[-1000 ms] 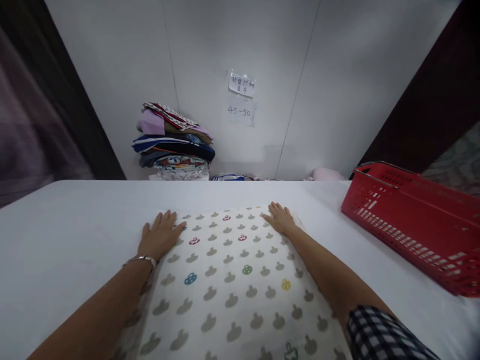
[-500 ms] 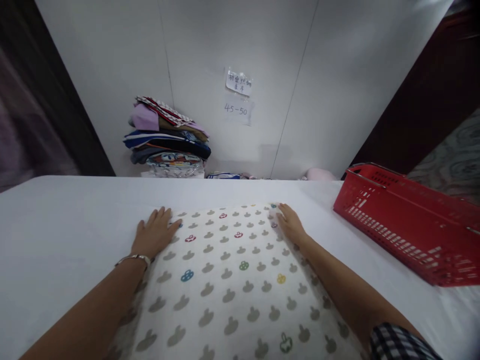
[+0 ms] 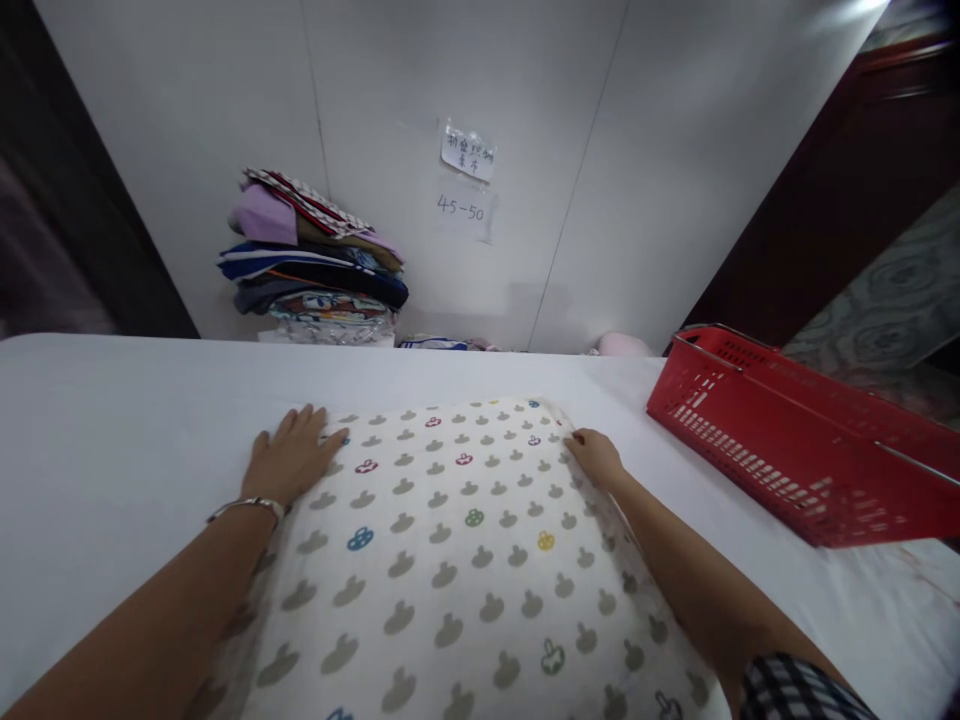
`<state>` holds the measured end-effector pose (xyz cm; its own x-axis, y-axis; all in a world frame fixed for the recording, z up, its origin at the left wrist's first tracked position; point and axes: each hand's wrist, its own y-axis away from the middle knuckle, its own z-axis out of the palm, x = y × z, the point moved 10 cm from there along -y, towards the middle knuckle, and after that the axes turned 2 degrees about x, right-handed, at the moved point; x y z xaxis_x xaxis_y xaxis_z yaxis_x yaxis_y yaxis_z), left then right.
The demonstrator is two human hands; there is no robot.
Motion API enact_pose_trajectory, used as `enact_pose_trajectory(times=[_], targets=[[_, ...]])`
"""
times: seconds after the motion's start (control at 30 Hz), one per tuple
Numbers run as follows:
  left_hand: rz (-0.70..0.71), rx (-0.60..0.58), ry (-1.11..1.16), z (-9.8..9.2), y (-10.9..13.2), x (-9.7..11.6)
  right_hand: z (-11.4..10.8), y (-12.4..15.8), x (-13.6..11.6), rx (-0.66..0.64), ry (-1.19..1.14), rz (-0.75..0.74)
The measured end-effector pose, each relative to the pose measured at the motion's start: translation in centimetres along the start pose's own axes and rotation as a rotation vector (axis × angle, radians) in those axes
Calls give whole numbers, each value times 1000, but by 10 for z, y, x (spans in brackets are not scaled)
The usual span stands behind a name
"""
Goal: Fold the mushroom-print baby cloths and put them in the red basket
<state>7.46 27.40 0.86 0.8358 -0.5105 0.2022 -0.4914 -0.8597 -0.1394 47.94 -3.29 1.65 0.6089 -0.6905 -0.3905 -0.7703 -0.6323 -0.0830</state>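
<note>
A white cloth [image 3: 450, 545] printed with grey and a few coloured mushrooms lies spread in front of me. My left hand [image 3: 289, 455] rests flat by its far left corner, fingers spread, the thumb on the cloth's edge. A bracelet circles that wrist. At the right edge, slightly below the far corner, my right hand [image 3: 596, 458] is closed, with its fingertips pinching the cloth's border. The near end of the cloth runs out of view at the bottom.
The cloth lies on a white-covered table [image 3: 135, 430]. A red basket [image 3: 810, 440] stands on the right. Beyond the far edge rises a stack of folded fabrics [image 3: 319, 255]. Paper labels [image 3: 466, 185] are stuck on the wall, and something pink [image 3: 624, 344] shows below them.
My right hand has gone from lying open at the far right corner to pinching the right edge, a bit nearer me. My left hand stays flat. The view has shifted slightly.
</note>
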Motion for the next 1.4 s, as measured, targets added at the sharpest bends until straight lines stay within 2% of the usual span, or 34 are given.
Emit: enact_pose_trajectory(times=[0.4,0.73,0.93,1.17,1.4], targets=[[7,30,15,-2,-1,0,5,-8,-3,-39,67,65],[-25,-1,7,-3,2,0,11,-25,9,-114,21,134],[-29,-50,-50,1,2,1,10,-19,3,-84,-15,94],[-48,-53,-59,-1,4,1,5,-15,4,-25,-12,83],[-72,24,28,-9,2,-4,9,-12,1,-43,46,80]])
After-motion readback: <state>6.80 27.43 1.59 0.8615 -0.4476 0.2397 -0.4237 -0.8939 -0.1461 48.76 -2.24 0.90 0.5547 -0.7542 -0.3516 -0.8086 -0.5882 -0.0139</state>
